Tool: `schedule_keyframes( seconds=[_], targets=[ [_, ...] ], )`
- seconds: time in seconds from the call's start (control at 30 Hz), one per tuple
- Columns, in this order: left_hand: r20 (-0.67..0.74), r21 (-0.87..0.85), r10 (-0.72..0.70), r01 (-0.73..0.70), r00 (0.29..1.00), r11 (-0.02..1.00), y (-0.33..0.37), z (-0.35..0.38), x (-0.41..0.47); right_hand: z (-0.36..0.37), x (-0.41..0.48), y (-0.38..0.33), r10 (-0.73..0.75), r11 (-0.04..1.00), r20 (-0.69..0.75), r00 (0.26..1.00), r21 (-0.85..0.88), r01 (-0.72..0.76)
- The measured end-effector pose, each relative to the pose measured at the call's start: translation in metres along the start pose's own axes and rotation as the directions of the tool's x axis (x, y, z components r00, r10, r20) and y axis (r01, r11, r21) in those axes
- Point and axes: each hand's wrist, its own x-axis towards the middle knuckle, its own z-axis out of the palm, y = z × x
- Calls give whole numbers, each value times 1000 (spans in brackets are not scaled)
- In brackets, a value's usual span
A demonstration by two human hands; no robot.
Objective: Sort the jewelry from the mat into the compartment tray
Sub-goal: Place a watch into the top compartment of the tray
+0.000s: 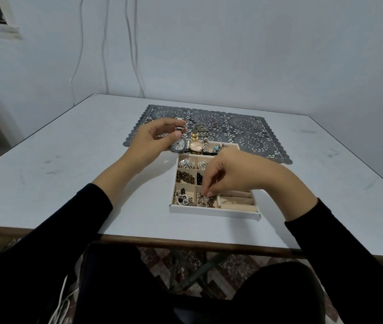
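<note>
Jewelry (205, 201) pinched into tray (214, 211) by right grip (229, 175); watch (179, 144) held clear in left grip (153, 139), awaiting compartment.

Soft, even, cool light is falling from overhead, throwing only faint shadows on the table (69, 160). Wide-angle distortion is bending its edges. Small jewelry is blurring slightly, and the black sleeves (45, 242) are losing detail.

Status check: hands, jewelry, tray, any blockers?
Left hand gripping silver white-dial wristwatch above table. Right hand pinching silver trinket in white compartment tray. Dark chain on grey lace mat. No blockers.
</note>
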Motion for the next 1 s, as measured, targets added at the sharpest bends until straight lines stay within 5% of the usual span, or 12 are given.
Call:
schedule_keyframes(
  seconds=[0.2,0.33,0.53,0.77,0.87,1.0],
  targets=[
    [12,-10,-7,7,1000,1000,2,2,-2,0,-1,4,2,1000,7,1000,29,-2],
    [14,-19,-14,14,1000,1000,2,1,-1,-5,-6,16,-2,963,16,1000,268,-2],
    [0,-39,-10,10,1000,999,-1,2,1,-13,-13,45,140,868,-282,949,496,19],
    [-1,-41,-19,19,1000,999,1,8,6,-8,-7,107,440,892,-653,617,395,-219],
    [1,-35,-26,26,1000,999,1,11,9,0,-7,120,494,867,-619,611,301,-396],
    [5,-32,-38,38,999,999,-2,18,16,2,-6,129,504,837,-517,692,94,-540]
  ],
)
